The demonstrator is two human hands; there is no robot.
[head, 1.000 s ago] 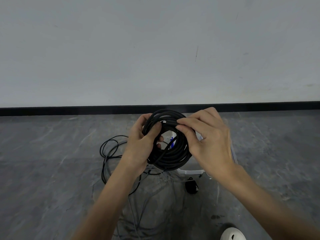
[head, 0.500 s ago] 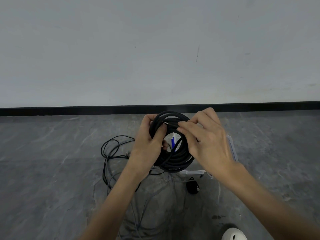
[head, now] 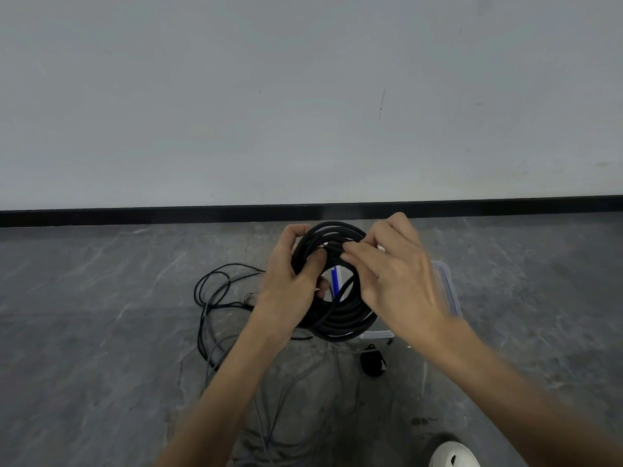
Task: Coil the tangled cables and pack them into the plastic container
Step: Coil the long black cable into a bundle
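Black cable coil (head: 340, 318) is up in the air in both hands, in front of the clear plastic container (head: 445, 291), which sits on the floor (head: 101, 332) behind and right of it. Nothing from this coil is packed yet.

My left hand (head: 290, 288) grips the coil's left side, fingers curled round the bundle and thumb across the front. My right hand (head: 394, 281) pinches strands at the top with its fingertips. It's blurred, so I can't tell if that's the cable end.

Risks as I judge them:
- The pinch slips, the stiff loops spring open, and I have to coil again.
- One strand crosses the coil diagonally. It looks loose and could snag on the container rim.
- If the end isn't tucked, the coil will unwind inside the container.
- The loose cables (head: 215, 298) lie tangled on the floor to the left. I can't tell whether one joins this coil, but lowering it could drag them.
- The coil may be too wide for the opening, and forcing it would kink the cable.

A small black object (head: 372, 364) lies on the floor just beside the container.
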